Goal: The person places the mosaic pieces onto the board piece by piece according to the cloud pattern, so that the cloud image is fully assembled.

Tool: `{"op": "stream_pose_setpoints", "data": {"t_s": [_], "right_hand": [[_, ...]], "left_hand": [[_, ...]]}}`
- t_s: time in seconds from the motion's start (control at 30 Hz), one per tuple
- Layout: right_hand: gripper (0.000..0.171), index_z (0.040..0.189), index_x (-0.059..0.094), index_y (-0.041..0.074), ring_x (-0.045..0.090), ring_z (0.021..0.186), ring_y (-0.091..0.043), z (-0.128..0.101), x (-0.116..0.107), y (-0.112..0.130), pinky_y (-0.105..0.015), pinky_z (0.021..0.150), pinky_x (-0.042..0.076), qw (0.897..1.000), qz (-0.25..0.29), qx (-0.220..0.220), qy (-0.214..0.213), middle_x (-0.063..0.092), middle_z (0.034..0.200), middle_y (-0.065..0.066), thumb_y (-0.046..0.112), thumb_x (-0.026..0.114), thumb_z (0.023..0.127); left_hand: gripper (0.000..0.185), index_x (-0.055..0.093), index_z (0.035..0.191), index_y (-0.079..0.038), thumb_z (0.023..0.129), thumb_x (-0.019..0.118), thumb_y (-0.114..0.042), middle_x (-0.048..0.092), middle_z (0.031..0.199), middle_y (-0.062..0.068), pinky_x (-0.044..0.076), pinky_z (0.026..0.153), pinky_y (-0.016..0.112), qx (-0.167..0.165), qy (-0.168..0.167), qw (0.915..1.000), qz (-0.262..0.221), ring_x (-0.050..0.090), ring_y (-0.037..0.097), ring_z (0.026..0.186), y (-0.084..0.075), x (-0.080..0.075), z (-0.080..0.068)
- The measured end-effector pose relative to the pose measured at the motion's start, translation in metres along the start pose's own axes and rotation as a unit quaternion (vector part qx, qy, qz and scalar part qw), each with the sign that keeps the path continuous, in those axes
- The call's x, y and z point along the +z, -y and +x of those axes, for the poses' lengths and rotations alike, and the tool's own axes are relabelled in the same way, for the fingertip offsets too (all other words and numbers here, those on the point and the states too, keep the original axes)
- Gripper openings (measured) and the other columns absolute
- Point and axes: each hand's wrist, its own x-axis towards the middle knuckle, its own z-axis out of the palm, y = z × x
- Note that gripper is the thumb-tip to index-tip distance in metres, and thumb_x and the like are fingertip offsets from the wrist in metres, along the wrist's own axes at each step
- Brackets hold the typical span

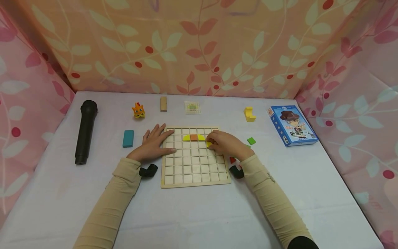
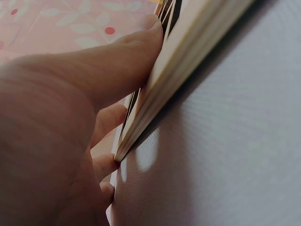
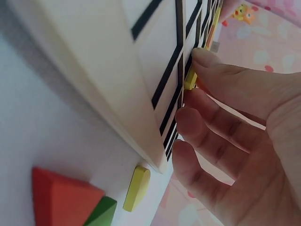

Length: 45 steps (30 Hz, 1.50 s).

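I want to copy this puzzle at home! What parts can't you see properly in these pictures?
- The yellow piece in the right hand: head view, fingers cover most of it, so its shape is unclear.
- The wooden grid board: both wrist views show only an edge, close and blurred.
- The small pattern card: head view, too small to read.
- The red piece: head view, wrist partly hides it.

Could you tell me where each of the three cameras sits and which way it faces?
Head: worn above, looking forward and down at the wooden grid board; both sleeved forearms, left hand and right hand show.
Left wrist: low beside the board's edge; thumb and fingers resting on it show.
Right wrist: low by the board; the fingers pinch a yellow piece.
Shared: all three views show the board.
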Motion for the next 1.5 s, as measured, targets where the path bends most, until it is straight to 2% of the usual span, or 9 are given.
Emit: {"op": "stream_pose_setpoints", "data": {"t_s": [0.23,0.3,0.43,0.53,0.63,0.83,1.0,1.23,1.5], "right_hand": [[0.031,0.118,0.06,0.007,0.056,0.089,-0.015,-0.007,-0.008,-0.006,-0.033,0.081,0.049,0.999,0.035,0.002,-0.006,0.06,0.104,-0.002,0.024,0.064,0.093],[0.03,0.118,0.06,0.006,0.056,0.086,-0.016,-0.011,-0.014,-0.012,-0.032,0.077,0.049,0.998,0.05,0.018,-0.017,0.061,0.101,-0.002,0.024,0.062,0.094],[0.027,0.118,0.06,0.006,0.055,0.083,-0.019,-0.019,-0.026,-0.025,-0.032,0.072,0.05,0.997,0.038,0.064,-0.027,0.061,0.099,-0.004,0.021,0.06,0.096],[0.028,0.12,0.06,0.007,0.056,0.087,-0.021,-0.024,-0.031,-0.033,-0.035,0.078,0.052,0.995,0.009,0.098,-0.021,0.061,0.104,-0.006,0.02,0.06,0.095],[0.029,0.121,0.061,0.006,0.057,0.092,-0.023,-0.027,-0.03,-0.04,-0.04,0.085,0.051,0.993,0.006,0.113,-0.014,0.06,0.11,-0.009,0.016,0.061,0.094],[0.026,0.118,0.066,0.01,0.055,0.095,-0.022,-0.028,-0.02,-0.049,-0.039,0.088,0.05,0.995,0.043,0.088,0.008,0.058,0.11,-0.007,0.008,0.062,0.092],[0.02,0.11,0.069,0.01,0.055,0.091,-0.02,-0.027,-0.018,-0.05,-0.037,0.086,0.05,0.996,0.037,0.081,0.013,0.059,0.105,-0.005,0.008,0.065,0.09],[0.016,0.099,0.062,0.007,0.052,0.084,-0.021,-0.028,-0.021,-0.049,-0.034,0.077,0.047,0.996,0.028,0.087,0.022,0.058,0.09,-0.005,0.012,0.071,0.087],[0.024,0.113,0.068,0.014,0.05,0.082,-0.019,-0.034,-0.024,-0.039,-0.031,0.074,0.046,0.998,0.044,0.036,-0.015,0.057,0.09,-0.004,0.005,0.061,0.092]], "left_hand": [[0.082,0.031,0.151,-0.016,0.085,0.067,-0.049,0.006,0.16,0.017,-0.008,0.112,0.059,0.003,-0.004,1.0,-0.002,-0.006,0.036,0.147,0.0,0.001,0.0],[0.082,0.031,0.151,-0.016,0.085,0.067,-0.049,0.006,0.16,0.017,-0.007,0.112,0.06,0.004,-0.005,1.0,-0.003,-0.005,0.037,0.147,0.0,0.002,0.0],[0.081,0.031,0.151,-0.016,0.086,0.066,-0.05,0.006,0.16,0.017,-0.007,0.112,0.06,0.003,-0.004,1.0,-0.004,-0.005,0.036,0.147,0.001,0.002,0.0],[0.082,0.03,0.151,-0.016,0.085,0.066,-0.05,0.005,0.161,0.016,-0.008,0.112,0.059,-0.001,-0.003,1.0,-0.003,-0.006,0.035,0.147,0.001,0.002,0.0],[0.082,0.03,0.151,-0.016,0.085,0.066,-0.05,0.005,0.161,0.016,-0.008,0.112,0.059,-0.004,-0.002,1.0,-0.003,-0.007,0.035,0.147,0.001,0.002,-0.001],[0.082,0.03,0.151,-0.016,0.085,0.066,-0.05,0.005,0.161,0.016,-0.008,0.112,0.06,-0.002,0.0,1.0,-0.001,-0.006,0.035,0.147,0.001,0.002,0.0],[0.082,0.029,0.152,-0.018,0.086,0.065,-0.052,0.004,0.161,0.014,-0.007,0.112,0.058,-0.005,0.006,1.0,0.001,-0.007,0.034,0.147,0.0,0.002,0.0],[0.083,0.027,0.152,-0.019,0.086,0.064,-0.053,0.001,0.161,0.013,-0.009,0.113,0.057,-0.009,0.013,0.9999,0.001,-0.01,0.033,0.147,0.0,0.001,0.002],[0.083,0.028,0.152,-0.018,0.086,0.065,-0.052,0.003,0.161,0.014,-0.009,0.112,0.058,-0.01,0.011,0.9999,0.002,-0.009,0.033,0.147,-0.001,-0.001,0.001]]}}
